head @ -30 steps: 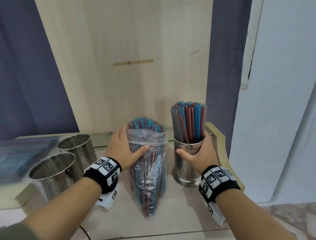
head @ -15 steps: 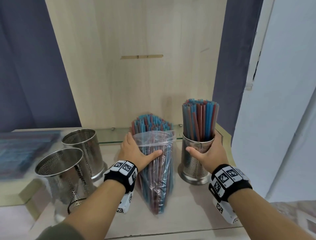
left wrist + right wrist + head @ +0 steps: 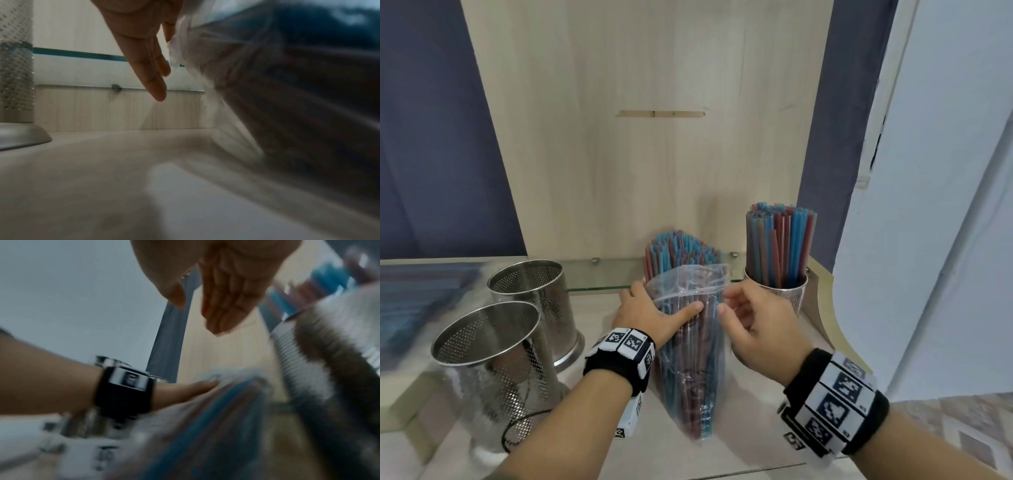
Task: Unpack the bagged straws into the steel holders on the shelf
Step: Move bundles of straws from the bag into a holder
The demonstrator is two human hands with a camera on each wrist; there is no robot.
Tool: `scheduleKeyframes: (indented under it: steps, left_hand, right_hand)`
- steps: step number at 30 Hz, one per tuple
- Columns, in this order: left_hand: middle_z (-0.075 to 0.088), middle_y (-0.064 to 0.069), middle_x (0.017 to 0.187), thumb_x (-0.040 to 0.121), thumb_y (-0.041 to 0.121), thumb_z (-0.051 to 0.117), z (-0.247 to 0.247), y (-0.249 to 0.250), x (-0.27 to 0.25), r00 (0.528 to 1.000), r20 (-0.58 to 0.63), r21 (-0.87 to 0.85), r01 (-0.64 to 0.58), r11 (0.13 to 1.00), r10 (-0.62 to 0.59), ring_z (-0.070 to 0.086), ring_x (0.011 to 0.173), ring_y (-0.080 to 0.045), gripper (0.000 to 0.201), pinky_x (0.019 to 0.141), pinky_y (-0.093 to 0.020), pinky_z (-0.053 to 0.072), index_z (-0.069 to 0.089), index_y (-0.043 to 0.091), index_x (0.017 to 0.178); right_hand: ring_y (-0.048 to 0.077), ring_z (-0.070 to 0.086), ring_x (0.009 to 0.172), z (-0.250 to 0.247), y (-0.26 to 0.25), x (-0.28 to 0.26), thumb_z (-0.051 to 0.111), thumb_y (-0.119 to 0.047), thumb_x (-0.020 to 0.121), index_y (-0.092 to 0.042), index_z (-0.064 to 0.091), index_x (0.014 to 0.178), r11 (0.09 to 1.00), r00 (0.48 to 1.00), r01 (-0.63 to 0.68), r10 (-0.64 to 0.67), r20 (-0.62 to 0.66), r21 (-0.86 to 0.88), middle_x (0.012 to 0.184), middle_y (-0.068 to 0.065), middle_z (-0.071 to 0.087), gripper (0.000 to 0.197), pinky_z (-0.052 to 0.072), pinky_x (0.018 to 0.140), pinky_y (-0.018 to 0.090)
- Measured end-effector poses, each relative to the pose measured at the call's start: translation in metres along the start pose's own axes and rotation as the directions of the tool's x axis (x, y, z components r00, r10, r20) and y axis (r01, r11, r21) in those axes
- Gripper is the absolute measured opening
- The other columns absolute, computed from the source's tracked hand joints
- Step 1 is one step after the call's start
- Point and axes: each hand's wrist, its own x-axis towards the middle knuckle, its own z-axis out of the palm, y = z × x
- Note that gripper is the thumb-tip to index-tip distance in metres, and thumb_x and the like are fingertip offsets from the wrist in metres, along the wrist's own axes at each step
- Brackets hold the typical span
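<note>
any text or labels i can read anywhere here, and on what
No readable words or numbers in any view.
Left wristband: square black-and-white marker patterns, no letters.
Right wristband: the same patterns; tiny marks beside them are too small to read.
Straw bag and steel holders: no print seen.

Black wristbands (image 3: 619, 363) carry white blocks printed with square black-and-white markers.

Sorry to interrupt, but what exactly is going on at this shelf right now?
A person is unpacking straws. Their left hand grips an open plastic bag of straws standing on the shelf, while the right hand reaches toward it, open. One steel holder at the right is full; two empty holders wait at the left.
</note>
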Motion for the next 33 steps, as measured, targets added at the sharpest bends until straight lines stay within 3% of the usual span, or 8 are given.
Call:
scheduleKeyframes:
  steps: [4,7,9,12,16,20,25,33]
  left_hand:
    - [0.052,-0.007,0.14,0.062,0.073,0.071,0.003,0.0,-0.001,0.999,-0.004,-0.231,-0.054,0.972,0.054,0.057,0.119,-0.025,0.122,0.086,-0.026,0.044,0.016,0.009,0.15]
    - [0.052,-0.007,0.142,0.065,0.067,0.074,0.006,-0.002,0.001,0.995,-0.001,-0.285,-0.095,0.954,0.099,0.057,0.121,-0.023,0.119,0.093,-0.027,0.045,0.015,0.009,0.151]
    - [0.052,-0.004,0.141,0.059,0.064,0.08,0.006,-0.004,0.002,0.992,0.016,-0.317,-0.11,0.942,0.121,0.056,0.122,-0.021,0.124,0.099,-0.03,0.045,0.017,0.01,0.152]
    - [0.057,0.004,0.132,0.043,0.065,0.085,0.002,-0.004,-0.001,0.984,0.026,-0.401,-0.153,0.903,0.178,0.059,0.116,-0.014,0.123,0.099,-0.033,0.049,0.03,0.018,0.144]
    - [0.057,0.015,0.118,0.045,0.04,0.096,-0.006,-0.002,-0.005,0.965,-0.087,-0.485,-0.257,0.836,0.247,0.058,0.11,-0.004,0.101,0.098,-0.031,0.05,0.039,0.029,0.128]
    - [0.054,0.007,0.128,0.037,0.048,0.095,-0.015,-0.003,-0.007,0.931,-0.254,-0.507,-0.359,0.784,0.263,0.053,0.12,-0.009,0.12,0.102,-0.03,0.046,0.034,0.022,0.137]
    - [0.051,0.006,0.132,0.035,0.042,0.097,-0.02,-0.005,-0.01,0.895,-0.355,-0.551,-0.434,0.713,0.27,0.049,0.126,-0.005,0.127,0.108,-0.027,0.041,0.029,0.019,0.14]
    - [0.062,-0.002,0.123,0.044,0.058,0.091,-0.019,-0.004,-0.019,0.889,-0.245,-0.66,-0.446,0.604,0.388,0.062,0.116,-0.016,0.11,0.097,-0.038,0.053,0.041,0.014,0.132]
  right_hand:
    - [0.014,0.045,0.128,0.036,-0.004,0.023,0.048,-0.038,0.101,-0.011,0.029,0.149,0.838,0.874,-0.482,0.438,0.21,0.256,0.142,-0.002,0.046,0.058,0.032,0.103,0.02]
    - [0.027,0.027,0.147,0.06,0.009,0.047,0.04,-0.065,0.095,-0.013,0.007,0.157,0.585,0.724,-0.681,0.629,0.283,0.44,0.162,0.008,0.022,0.088,0.023,0.119,0.04]
    - [0.032,0.032,0.144,0.08,0.032,0.063,0.034,-0.095,0.07,-0.018,0.018,0.156,0.465,0.639,-0.75,0.693,0.335,0.47,0.16,0.009,0.028,0.116,0.026,0.118,0.05]
    - [0.031,0.052,0.129,0.127,0.116,0.083,0.041,-0.108,0.029,-0.031,0.044,0.144,0.457,0.672,-0.721,0.644,0.366,0.52,0.144,0.006,0.052,0.139,0.039,0.109,0.054]
    - [0.028,0.069,0.103,0.092,0.045,0.074,0.073,-0.072,0.058,-0.028,0.058,0.128,0.359,0.745,-0.625,0.54,0.392,0.694,0.113,0.005,0.072,0.084,0.052,0.097,0.051]
    - [0.027,0.068,0.107,0.057,-0.006,0.066,0.052,-0.018,0.097,-0.018,0.05,0.131,0.459,0.885,-0.43,0.382,0.265,0.777,0.116,0.011,0.069,0.034,0.051,0.1,0.045]
    - [0.024,0.062,0.119,0.051,-0.015,0.062,0.056,-0.015,0.086,-0.018,0.039,0.146,0.509,0.939,-0.327,0.272,0.212,0.796,0.134,0.011,0.06,0.062,0.049,0.103,0.037]
    - [0.021,0.068,0.097,0.043,-0.004,0.047,0.051,0.003,0.092,-0.029,0.052,0.122,0.477,0.937,-0.338,0.256,0.239,0.811,0.113,0.008,0.068,0.044,0.056,0.082,0.028]
